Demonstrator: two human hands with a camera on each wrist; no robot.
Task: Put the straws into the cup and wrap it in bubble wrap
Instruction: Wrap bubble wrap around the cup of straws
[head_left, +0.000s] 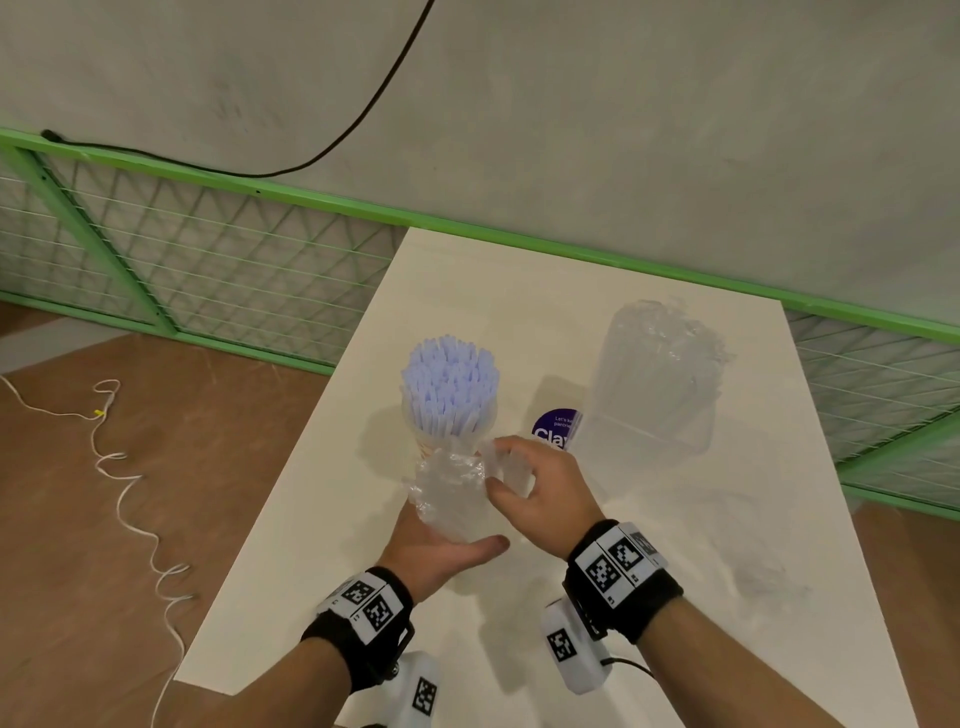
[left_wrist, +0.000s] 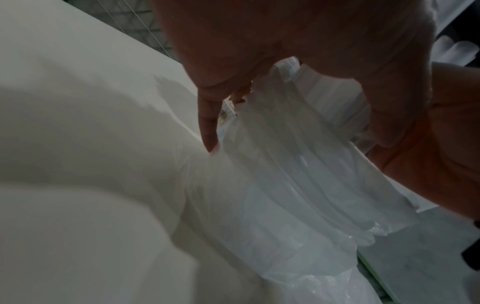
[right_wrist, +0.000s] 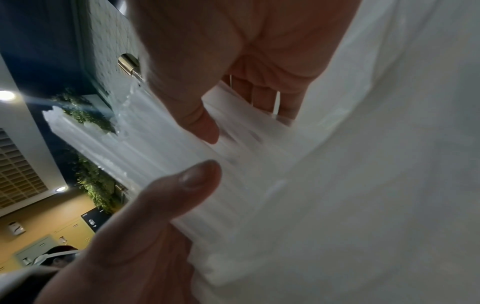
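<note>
We find the pale cup (head_left: 441, 457) standing upright on the cream-white surface (head_left: 571, 322), its long axis vertical, packed with a dense bundle of lilac-white plastic straws (head_left: 449, 387) that rise well above the rim. The cup sits directly beyond both sets of fingers, touching or nearly touching them; the first part of the task we judge complete.

The clear, crinkled bubble wrap sheet (head_left: 449, 491) lies against the near side of the cup, covering only its lower part. The left hand (head_left: 441, 551) sits beneath and behind the sheet, palm up, thumb extended, fingers hidden under the plastic in the head view. In the left wrist view one finger is pressed straight against the wrap; whether the others curl round it we cannot tell. The right hand (head_left: 535, 493) lies just right of the cup, thumb and fingers (right_wrist: 200, 121) pinching a fold of the sheet at narrow spread, as the right wrist view confirms.

We judge the wrapping to be at an early stage. The coming move turns on carrying the pinched edge round the cup's vertical axis, away from the right fingers toward the far side. The right hand is the nearer to that free edge; the left serves as anchor.

A second clear plastic bag (head_left: 660, 364) lies well beyond the right fingers.
</note>
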